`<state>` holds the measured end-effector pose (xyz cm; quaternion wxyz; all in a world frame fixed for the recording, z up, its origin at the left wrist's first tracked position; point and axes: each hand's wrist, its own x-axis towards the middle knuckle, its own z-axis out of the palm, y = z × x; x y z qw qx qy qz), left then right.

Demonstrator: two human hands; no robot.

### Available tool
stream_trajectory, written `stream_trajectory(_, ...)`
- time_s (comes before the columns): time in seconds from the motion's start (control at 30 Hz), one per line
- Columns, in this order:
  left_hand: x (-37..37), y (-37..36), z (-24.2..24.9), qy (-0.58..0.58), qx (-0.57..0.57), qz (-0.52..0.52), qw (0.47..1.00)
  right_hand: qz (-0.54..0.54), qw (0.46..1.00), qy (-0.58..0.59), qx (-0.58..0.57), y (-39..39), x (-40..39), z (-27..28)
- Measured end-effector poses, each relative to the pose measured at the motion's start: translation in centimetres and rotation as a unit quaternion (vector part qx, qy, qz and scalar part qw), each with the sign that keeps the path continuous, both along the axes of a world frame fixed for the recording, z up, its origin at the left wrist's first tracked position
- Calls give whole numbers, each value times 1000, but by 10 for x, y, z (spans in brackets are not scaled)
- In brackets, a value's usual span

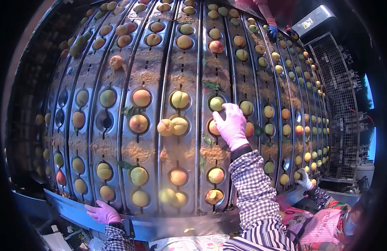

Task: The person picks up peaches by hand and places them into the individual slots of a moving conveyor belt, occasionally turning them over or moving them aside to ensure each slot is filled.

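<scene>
My right hand [232, 125], in a pink glove, reaches over the metal conveyor with its fingers extended. Its fingertips are right at a green peach [216, 103], and the hand partly covers an orange peach [212, 127] just below. My left hand [103, 212], also pink-gloved, lies at the conveyor's front metal rail [72, 209] with fingers stretched out and nothing in them. Left of my right hand, a small peach [165, 127] sits against a larger yellow peach [179, 125] in a cup. Near the front, a damaged, brown-marked peach [214, 196] rests in its cup.
Rows of cupped slats carry many peaches, with pulp smears and green leaves [212, 85] between them. A loose peach [115, 62] lies between cups. A co-worker's white-gloved hand [304, 179] is at the right; another person's blue-gloved hand [272, 32] is across. A wire-mesh guard [333, 104] stands right.
</scene>
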<state>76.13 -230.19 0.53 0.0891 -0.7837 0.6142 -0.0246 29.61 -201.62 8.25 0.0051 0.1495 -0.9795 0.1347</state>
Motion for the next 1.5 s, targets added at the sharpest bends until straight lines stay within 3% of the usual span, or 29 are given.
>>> stream_trajectory(0.2, 5, -3, -7, -14, -10, -1, 1000, 58, 980, -100, 164, -22, -46, -8)
stream_trajectory(0.33, 2, 0, -6, -3, -17, 0, 1000, 63, 994, -87, -36, -12, -53, -11)
stream_trajectory(0.6, 7, -1, -10, -26, -19, -6, 999, 88, 991, -74, 62, -10, -52, -24)
stream_trajectory(0.77, 24, -8, -31, -44, -41, -13, 998, 37, 985, -87, 144, -24, -43, 5)
stream_trajectory(0.83, -27, 18, 39, 69, -64, -70, 993, 17, 985, -110, 135, -25, -43, 6)
stream_trajectory(0.93, -25, 16, 31, 82, -71, -75, 991, 56, 993, -72, 78, -16, -44, -5)
stream_trajectory(1.07, -19, 16, 24, 85, -78, -70, 991, 59, 992, -71, 84, -7, -43, -9)
stream_trajectory(1.17, -27, 18, 36, 93, -81, -64, 990, 36, 996, -87, 7, 0, -40, -12)
stream_trajectory(1.5, -16, 15, 22, 98, -82, -49, 991, 21, 996, -88, 11, -3, -41, -15)
